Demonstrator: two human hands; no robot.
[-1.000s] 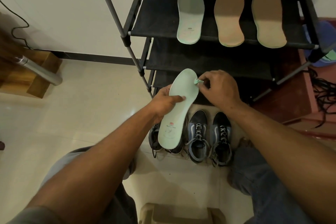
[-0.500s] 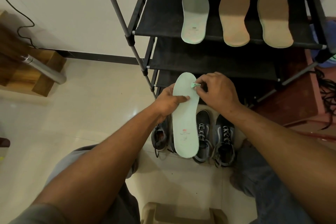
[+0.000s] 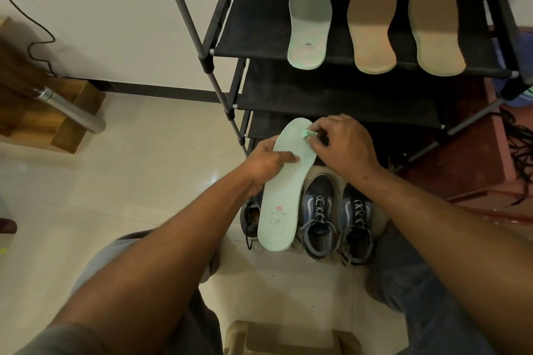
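Observation:
My left hand [image 3: 266, 163] grips a mint green insole [image 3: 284, 196] at its middle, thumb across the top face, and holds it above the shoes. My right hand [image 3: 339, 144] pinches a small green scrap [image 3: 306, 134] at the insole's toe edge. A matching mint insole [image 3: 309, 23] and two tan insoles [image 3: 372, 23] [image 3: 435, 23] lie side by side on the top shelf of the black shoe rack [image 3: 253, 23]. A pair of blue lace-up sneakers [image 3: 336, 210] stands on the floor under my hands. Another dark shoe [image 3: 250, 219] is partly hidden behind the held insole.
A wooden block with a metal tube [image 3: 69, 112] sits on the pale tiled floor at left, and a black cable [image 3: 40, 37] hangs on the wall. Tangled black cords [image 3: 519, 150] lie on the red step at right. A beige stool edge [image 3: 288, 337] shows between my knees.
The insole's heel has swung from left toward straight down and settled. My right hand keeps pinching the scrap at the toe edge; both hands stay in nearly the same place.

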